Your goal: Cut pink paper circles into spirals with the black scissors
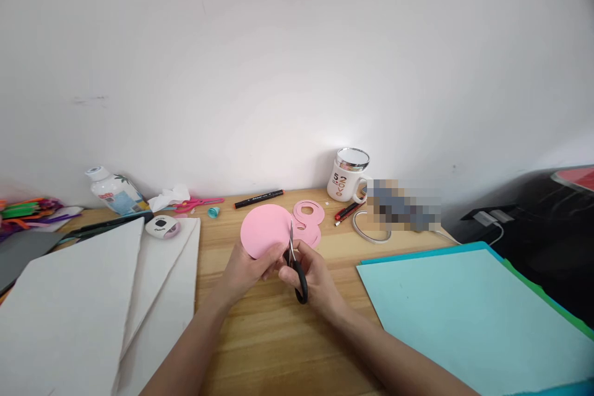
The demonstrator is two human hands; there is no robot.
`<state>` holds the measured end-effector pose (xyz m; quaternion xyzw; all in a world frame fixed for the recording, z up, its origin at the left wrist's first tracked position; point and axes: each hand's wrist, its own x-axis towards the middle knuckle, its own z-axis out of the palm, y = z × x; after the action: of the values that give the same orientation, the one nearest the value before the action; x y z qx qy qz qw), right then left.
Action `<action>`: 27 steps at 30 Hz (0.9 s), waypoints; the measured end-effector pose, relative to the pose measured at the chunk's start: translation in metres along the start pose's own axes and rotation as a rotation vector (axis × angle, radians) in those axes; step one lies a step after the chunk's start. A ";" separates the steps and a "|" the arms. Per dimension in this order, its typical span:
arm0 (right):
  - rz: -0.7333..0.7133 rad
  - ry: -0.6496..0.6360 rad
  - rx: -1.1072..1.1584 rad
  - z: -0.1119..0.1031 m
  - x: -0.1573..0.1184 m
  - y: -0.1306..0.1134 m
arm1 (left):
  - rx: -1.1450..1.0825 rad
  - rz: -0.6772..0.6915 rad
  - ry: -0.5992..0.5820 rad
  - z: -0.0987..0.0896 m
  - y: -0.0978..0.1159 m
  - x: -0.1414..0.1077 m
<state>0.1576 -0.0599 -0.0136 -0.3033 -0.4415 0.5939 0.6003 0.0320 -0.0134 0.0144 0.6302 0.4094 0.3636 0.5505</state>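
Note:
A round pink paper disc [265, 230] is pinched by my left hand [253, 265], the thumb lying on its lower right part. My right hand [313, 275] holds black-handled scissors [301, 284], fingers in the handles. The blades point up and lie at the right edge of the disc; whether they are parted is hard to tell. Just behind them on the wooden table [260, 340] are curled pink paper offcuts [315, 216] with holes in them.
Behind are a black marker [258, 199], pink scissors [197, 203] and a white mug [346, 176]. White boards [78, 303] lie left, beside a bottle [114, 190] and a small white device [162, 226]. Light blue sheets [468, 309] lie right.

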 end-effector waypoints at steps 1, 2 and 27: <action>0.002 0.000 0.004 0.000 0.000 0.000 | -0.002 0.000 0.001 0.000 0.001 0.000; 0.002 -0.005 0.007 0.000 0.000 0.000 | -0.003 0.002 0.003 0.001 0.001 0.000; 0.017 0.030 -0.052 -0.008 -0.001 0.010 | 0.132 0.017 0.041 -0.007 0.000 0.001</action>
<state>0.1605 -0.0583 -0.0266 -0.3314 -0.4450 0.5826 0.5939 0.0262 -0.0094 0.0151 0.6609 0.4382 0.3535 0.4962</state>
